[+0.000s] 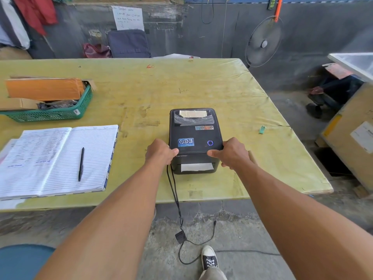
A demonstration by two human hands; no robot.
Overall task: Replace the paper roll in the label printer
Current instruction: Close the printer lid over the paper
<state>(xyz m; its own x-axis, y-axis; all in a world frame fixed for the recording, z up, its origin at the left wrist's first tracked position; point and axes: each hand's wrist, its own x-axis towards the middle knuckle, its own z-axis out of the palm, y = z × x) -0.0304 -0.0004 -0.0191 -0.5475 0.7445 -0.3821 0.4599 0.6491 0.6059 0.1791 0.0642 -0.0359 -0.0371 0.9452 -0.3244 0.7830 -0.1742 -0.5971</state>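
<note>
A black label printer point(194, 136) stands on the yellow-green table point(153, 93), its lid closed. A strip of white label paper point(196, 167) sticks out of the front slot, and a paper roll shows through the lid's rear window point(193, 116). My left hand point(160, 151) grips the printer's front left corner, thumb on the lid edge. My right hand point(232, 152) grips the front right corner the same way. A blue ring light point(210, 142) glows on the lid.
An open lined notebook point(58, 160) with a black pen point(81, 164) lies at the left. A green basket point(50, 112) with cardboard boxes sits behind it. The printer's cables point(175, 197) hang over the table's front edge to the floor. A small green scrap point(262, 129) lies at the right.
</note>
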